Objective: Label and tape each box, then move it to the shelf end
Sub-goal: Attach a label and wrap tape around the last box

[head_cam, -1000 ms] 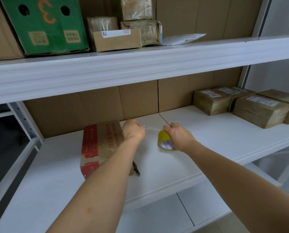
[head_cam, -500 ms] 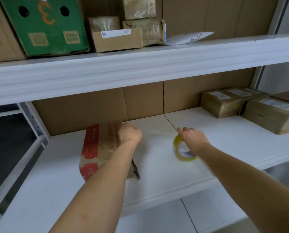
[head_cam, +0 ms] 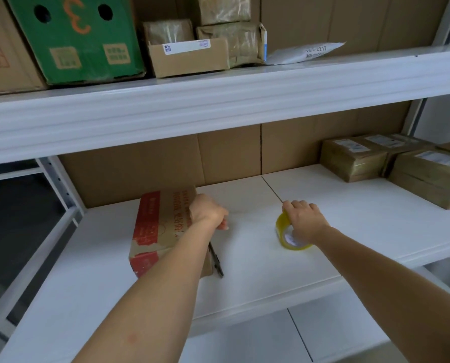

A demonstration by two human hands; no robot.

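Here the right hand (head_cam: 303, 221) curls its fingers over the top of a yellow tape roll (head_cam: 288, 235) and holds it standing on edge on the white shelf board (head_cam: 258, 258). The roll's open core faces toward the camera and a little to the left, so its axis runs roughly front to back; a pale printed core liner shows inside the ring below the palm. To the left of that grip, well apart from it, the left hand (head_cam: 209, 212) rests on the far right corner of a brown cardboard box (head_cam: 161, 231) with red printed panels. Its fingers are bent down over the box's right edge, with fingertips showing just beside the box wall; whether they pinch a tape end there cannot be told. The box lies flat, its long axis running from the front of the shelf toward the cardboard backing, the red band along its left side and a near end facing the camera. A dark slim tool, perhaps a pen or cutter (head_cam: 216, 260), lies on the board touching the box's right front corner, pointing front to back under the left forearm. Farther right of the tape roll, at the shelf end, sit several taped parcels (head_cam: 354, 161) with white labels on top.
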